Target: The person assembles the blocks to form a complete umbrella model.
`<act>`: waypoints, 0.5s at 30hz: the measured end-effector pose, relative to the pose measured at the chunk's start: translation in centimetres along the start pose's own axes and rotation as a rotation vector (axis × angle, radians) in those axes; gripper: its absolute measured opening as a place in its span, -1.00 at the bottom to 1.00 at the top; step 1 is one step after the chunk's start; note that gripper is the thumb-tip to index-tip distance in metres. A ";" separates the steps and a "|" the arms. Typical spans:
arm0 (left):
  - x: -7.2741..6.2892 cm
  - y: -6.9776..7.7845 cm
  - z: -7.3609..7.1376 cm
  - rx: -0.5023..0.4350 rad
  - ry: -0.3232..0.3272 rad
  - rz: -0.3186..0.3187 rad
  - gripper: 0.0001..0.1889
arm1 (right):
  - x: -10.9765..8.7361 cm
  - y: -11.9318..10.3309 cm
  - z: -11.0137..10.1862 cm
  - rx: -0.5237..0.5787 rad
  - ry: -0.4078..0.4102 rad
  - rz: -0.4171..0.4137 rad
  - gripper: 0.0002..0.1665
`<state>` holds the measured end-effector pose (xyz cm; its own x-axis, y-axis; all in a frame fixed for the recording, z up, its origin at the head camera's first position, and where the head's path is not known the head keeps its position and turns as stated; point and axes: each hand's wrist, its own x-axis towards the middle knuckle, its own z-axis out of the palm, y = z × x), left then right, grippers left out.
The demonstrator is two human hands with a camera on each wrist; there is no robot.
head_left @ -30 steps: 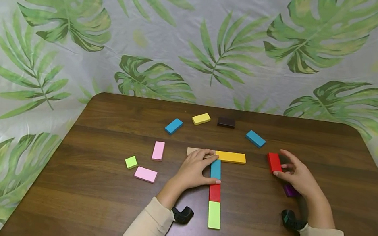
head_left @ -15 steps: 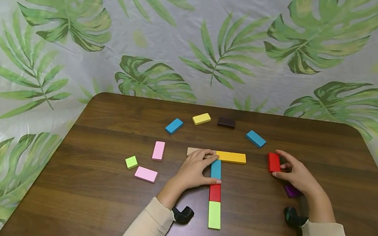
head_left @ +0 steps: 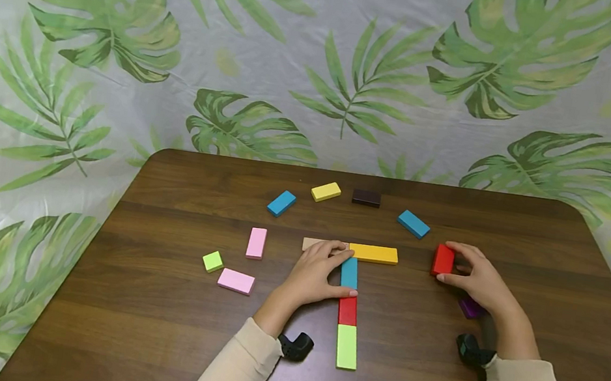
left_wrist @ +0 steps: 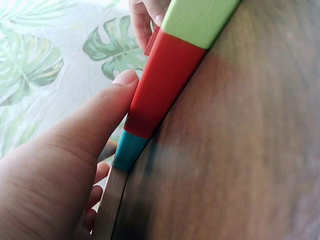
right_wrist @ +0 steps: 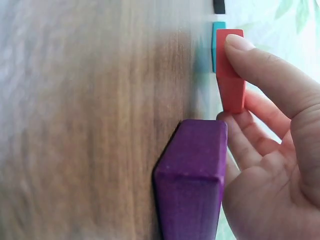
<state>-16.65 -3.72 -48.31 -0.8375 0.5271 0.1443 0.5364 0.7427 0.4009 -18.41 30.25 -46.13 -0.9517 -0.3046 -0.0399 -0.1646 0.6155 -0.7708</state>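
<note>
Thumb and fingers of my right hand [head_left: 481, 284] pinch a red block [head_left: 442, 260] by its ends at the table's right. In the right wrist view that red block [right_wrist: 232, 92] shows off the tabletop. Under the hand lies a purple block [head_left: 470, 308], partly covered. My left hand [head_left: 309, 278] rests with loosely spread fingers on a T of flat blocks. Its thumb touches where the teal block [head_left: 349, 275] meets another red block [head_left: 348, 312]. Its fingertips lie by the orange-yellow block [head_left: 375, 254] and partly hide the plain wooden block [head_left: 311, 243]. A lime block [head_left: 346, 348] ends the stem.
Around the T on the brown table [head_left: 143, 324] lie pink blocks [head_left: 256, 244], a small lime cube [head_left: 212, 261], blue blocks [head_left: 413, 224], a pale yellow block [head_left: 326, 191] and a dark block [head_left: 366, 197]. A leaf-patterned cloth [head_left: 268, 46] hangs behind.
My right hand has turned the red block, which now stands straighter, its near end shifted slightly left. The left hand and the T of blocks stay in place.
</note>
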 end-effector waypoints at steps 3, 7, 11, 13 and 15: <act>0.0 0.0 0.0 -0.002 0.001 0.001 -0.19 | 0.1 -0.3 0.0 0.013 -0.003 0.004 -0.13; 0.0 0.0 0.1 -0.003 0.005 0.004 -0.19 | 0.2 -0.7 0.1 0.014 0.002 0.010 -0.13; 0.0 -0.1 0.1 -0.004 0.009 0.006 -0.19 | 0.3 -1.1 0.2 0.010 0.004 0.010 -0.13; 0.0 -0.1 0.1 -0.005 0.009 0.004 -0.19 | 0.4 -1.4 0.2 0.008 0.003 0.009 -0.14; 0.0 -0.1 0.1 -0.005 0.007 0.003 -0.19 | 0.5 -1.6 0.3 0.001 0.005 0.011 -0.14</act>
<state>-16.68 -3.76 -48.43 -0.8365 0.5265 0.1518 0.5385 0.7389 0.4050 -18.55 28.89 -45.11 -0.9546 -0.2945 -0.0451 -0.1541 0.6177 -0.7711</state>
